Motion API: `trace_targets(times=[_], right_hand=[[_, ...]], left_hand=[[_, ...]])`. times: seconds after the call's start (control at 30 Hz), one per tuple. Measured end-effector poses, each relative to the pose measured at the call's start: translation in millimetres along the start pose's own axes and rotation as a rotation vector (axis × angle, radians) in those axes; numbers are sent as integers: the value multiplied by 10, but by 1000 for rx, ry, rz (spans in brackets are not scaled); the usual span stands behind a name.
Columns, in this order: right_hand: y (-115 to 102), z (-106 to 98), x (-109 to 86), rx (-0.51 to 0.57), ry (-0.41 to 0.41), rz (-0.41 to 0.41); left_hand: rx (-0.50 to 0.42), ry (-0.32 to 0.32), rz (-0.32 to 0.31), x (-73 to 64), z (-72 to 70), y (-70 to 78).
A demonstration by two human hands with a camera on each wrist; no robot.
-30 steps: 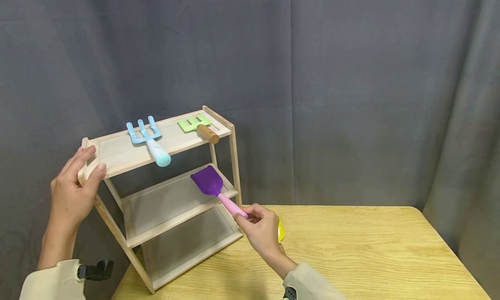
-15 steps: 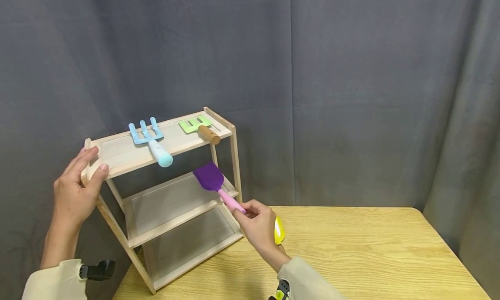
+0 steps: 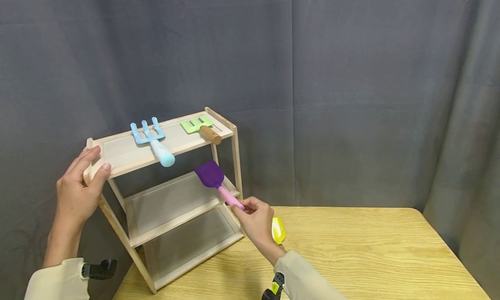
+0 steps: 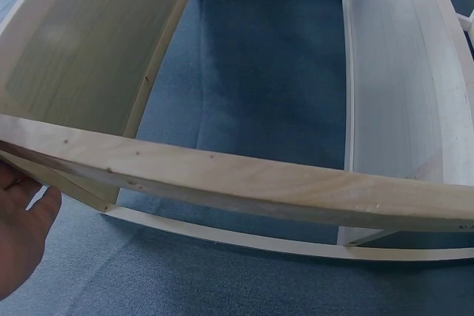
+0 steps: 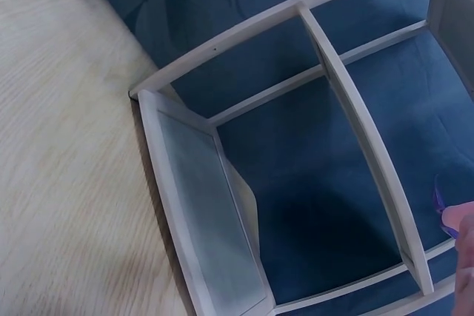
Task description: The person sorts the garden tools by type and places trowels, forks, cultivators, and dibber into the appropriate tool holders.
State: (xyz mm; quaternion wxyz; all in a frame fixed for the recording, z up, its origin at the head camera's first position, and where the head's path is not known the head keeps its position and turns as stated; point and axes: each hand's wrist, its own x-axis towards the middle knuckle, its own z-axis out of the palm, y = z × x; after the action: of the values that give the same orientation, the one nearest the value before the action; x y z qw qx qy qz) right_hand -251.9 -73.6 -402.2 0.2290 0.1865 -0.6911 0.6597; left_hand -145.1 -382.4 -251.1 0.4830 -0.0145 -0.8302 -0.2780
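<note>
A toy shovel with a purple blade and pink handle is in my right hand, which pinches the handle's end. Its blade overlaps the right end of the middle shelf in the head view. My left hand grips the left end of the wooden shelf rack's top board, thumb on the front edge. On that board lie a light blue toy rake and a green toy rake with a brown handle, both handles jutting over the front edge. The right wrist view shows the shovel's pink handle at its edge.
The three-tier rack stands at an angle on the left of the wood-grain table. A yellow toy shovel lies on the table, partly hidden behind my right wrist. A grey curtain hangs behind the table.
My right hand has moved slightly up and toward the rack with the purple shovel, uncovering more of the yellow one. My left hand keeps its grip on the rack.
</note>
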Motion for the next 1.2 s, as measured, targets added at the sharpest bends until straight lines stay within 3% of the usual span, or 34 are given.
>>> trace_targets(times=[1.2], right_hand=[[89,185,28,-73,38,62]], left_hand=[[-16,4,5,-5,-2,-6]])
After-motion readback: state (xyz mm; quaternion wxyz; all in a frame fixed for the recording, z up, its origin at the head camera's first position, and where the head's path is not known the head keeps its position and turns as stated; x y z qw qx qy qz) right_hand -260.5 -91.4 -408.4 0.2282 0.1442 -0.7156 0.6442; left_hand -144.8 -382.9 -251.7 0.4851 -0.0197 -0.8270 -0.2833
